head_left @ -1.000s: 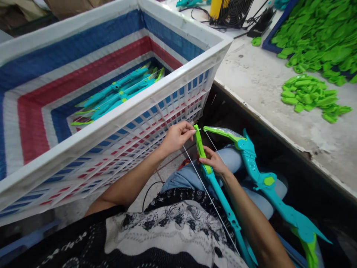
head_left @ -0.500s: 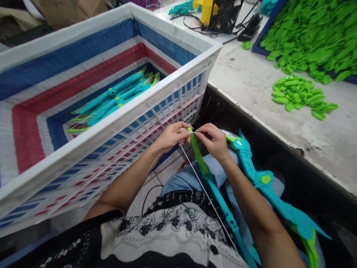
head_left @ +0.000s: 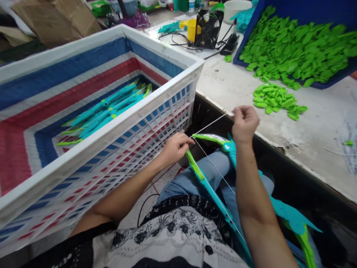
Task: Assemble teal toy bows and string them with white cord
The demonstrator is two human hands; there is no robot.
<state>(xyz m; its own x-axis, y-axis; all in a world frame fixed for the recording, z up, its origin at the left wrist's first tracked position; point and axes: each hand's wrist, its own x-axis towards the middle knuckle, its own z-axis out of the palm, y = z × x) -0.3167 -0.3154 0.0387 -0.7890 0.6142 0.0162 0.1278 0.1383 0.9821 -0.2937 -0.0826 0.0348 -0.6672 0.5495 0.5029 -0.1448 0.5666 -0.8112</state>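
My left hand (head_left: 177, 149) is closed at the tip of a green limb (head_left: 195, 166) that joins a long turquoise piece, apparently a toy bow. A thin white string (head_left: 213, 123) runs taut from there up to my right hand (head_left: 244, 124), whose fingers are pinched on it above the bench edge. Beside this limb, a turquoise toy bow (head_left: 292, 214) with green ends lies across my lap, partly hidden by my right forearm. Its upper green end (head_left: 212, 137) is close to my left fingertips. Another stretch of white string slants down over my jeans.
A white plastic basket (head_left: 167, 87) with a striped liner stands at the left, holding several turquoise and green bows (head_left: 108, 108). On the bench (head_left: 223, 80) lie a heap of green parts (head_left: 275, 98), a blue bin (head_left: 329, 83) of more green parts, and a black fan (head_left: 209, 29).
My right hand has moved up and right, away from my left hand, drawing the string out taut. My left hand stays near the limb tip. The view has tilted up somewhat.
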